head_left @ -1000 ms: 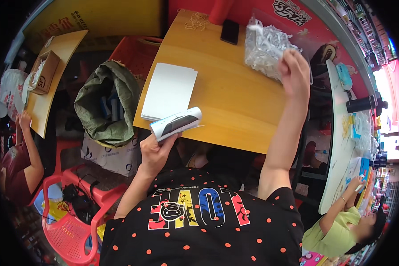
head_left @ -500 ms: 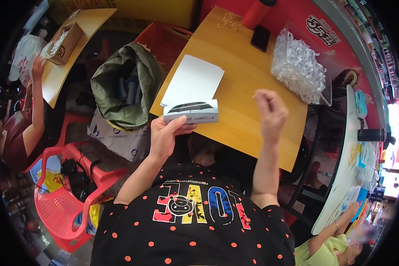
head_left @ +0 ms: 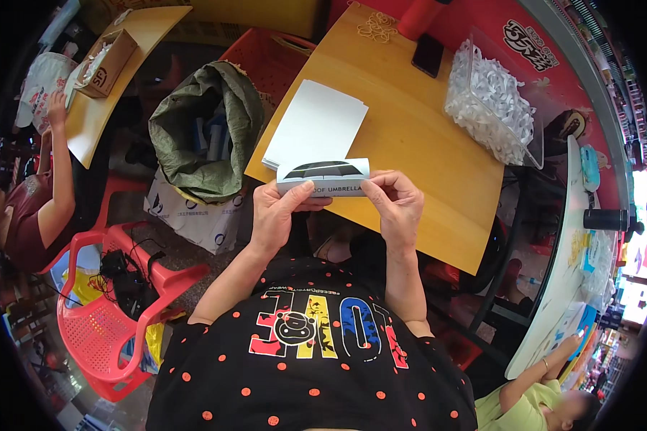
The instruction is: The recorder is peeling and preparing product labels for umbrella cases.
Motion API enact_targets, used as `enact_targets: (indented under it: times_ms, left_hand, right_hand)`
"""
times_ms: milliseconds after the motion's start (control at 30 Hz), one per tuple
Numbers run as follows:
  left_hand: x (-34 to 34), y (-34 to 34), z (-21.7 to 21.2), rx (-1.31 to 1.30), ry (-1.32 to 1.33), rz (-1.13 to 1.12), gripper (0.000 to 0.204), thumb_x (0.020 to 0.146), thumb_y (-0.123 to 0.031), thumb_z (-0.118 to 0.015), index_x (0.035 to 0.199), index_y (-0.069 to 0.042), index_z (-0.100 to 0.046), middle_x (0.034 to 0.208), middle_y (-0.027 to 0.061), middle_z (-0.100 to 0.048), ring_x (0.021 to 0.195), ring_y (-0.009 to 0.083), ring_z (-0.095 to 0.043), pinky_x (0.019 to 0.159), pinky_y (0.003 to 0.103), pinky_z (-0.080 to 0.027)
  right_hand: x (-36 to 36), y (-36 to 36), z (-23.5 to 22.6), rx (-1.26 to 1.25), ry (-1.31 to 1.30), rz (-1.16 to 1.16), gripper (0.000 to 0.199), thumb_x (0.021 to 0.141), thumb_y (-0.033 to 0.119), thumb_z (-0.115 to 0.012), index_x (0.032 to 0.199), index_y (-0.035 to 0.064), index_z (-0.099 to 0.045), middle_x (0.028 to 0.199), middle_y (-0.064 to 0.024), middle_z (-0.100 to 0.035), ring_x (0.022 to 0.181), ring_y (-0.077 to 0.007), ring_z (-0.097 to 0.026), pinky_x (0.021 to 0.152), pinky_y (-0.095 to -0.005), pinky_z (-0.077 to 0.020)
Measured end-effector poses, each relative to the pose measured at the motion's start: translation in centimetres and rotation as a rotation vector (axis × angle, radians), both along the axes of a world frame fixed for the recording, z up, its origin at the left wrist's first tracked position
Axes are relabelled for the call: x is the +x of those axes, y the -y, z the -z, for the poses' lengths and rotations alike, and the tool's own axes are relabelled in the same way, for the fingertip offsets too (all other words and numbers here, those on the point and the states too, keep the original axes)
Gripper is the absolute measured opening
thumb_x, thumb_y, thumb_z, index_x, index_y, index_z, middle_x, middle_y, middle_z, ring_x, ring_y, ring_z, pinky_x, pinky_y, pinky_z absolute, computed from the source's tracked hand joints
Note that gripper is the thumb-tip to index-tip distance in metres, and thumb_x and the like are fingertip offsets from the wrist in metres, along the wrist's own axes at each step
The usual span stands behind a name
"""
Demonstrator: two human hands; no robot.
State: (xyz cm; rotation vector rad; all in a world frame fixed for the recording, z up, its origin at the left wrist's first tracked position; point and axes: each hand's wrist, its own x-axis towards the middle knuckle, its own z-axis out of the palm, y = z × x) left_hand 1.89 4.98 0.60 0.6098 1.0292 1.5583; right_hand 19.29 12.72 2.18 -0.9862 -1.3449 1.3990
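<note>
A folded sheet of printed paper (head_left: 327, 174), grey-white with a black umbrella picture, is held up at the near edge of the wooden table (head_left: 424, 136). My left hand (head_left: 274, 214) grips its left end, thumb on the front and fingers behind. At its right end my right hand (head_left: 398, 207) pinches the paper between thumb and fingers. Just beyond lies a stack of white sheets (head_left: 320, 122), blank on top. Some of the fingers are hidden behind the folded sheet.
A clear box holds white strips (head_left: 490, 108) at the table's right. Near the far edge are a black phone (head_left: 428, 55), rubber bands (head_left: 376, 27) and a red cylinder (head_left: 420, 19). Left stand a green sack (head_left: 171, 122) with blue-white pieces and a red chair (head_left: 97, 334). Other people sit on both sides.
My right hand has come down and left from above the table and now pinches the right end of the folded sheet. The sheet has shifted slightly right in my left hand's hold.
</note>
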Motion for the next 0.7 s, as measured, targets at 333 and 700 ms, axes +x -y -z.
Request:
enact_targets:
  times_ms: [333, 700]
  left_hand:
    - [-0.4, 0.1, 1.1, -0.004, -0.040, -0.046, 0.023, 0.090, -0.011, -0.058, 0.101, 0.009, -0.063, 0.089, 0.0183, -0.068, 0.075, 0.0225, -0.069, 0.071, 0.030, -0.057]
    - [0.6, -0.4, 0.7, -0.042, -0.108, 0.004, 0.021, 0.089, -0.012, -0.060, 0.100, 0.006, -0.064, 0.085, 0.0142, -0.069, 0.075, 0.0199, -0.069, 0.069, 0.029, -0.056]
  right_hand:
    - [-0.1, -0.5, 1.2, -0.386, -0.300, -0.123, 0.015, 0.081, 0.000, -0.067, 0.094, -0.0034, -0.061, 0.082, -0.0102, -0.066, 0.050, -0.0085, -0.053, 0.046, -0.0186, -0.0422]
    - [-1.6, 0.7, 2.4, -0.395, -0.408, -0.158, 0.016, 0.084, -0.001, -0.064, 0.100, -0.0042, -0.060, 0.086, -0.0106, -0.066, 0.044, -0.0050, -0.048, 0.038, -0.0165, -0.0381]
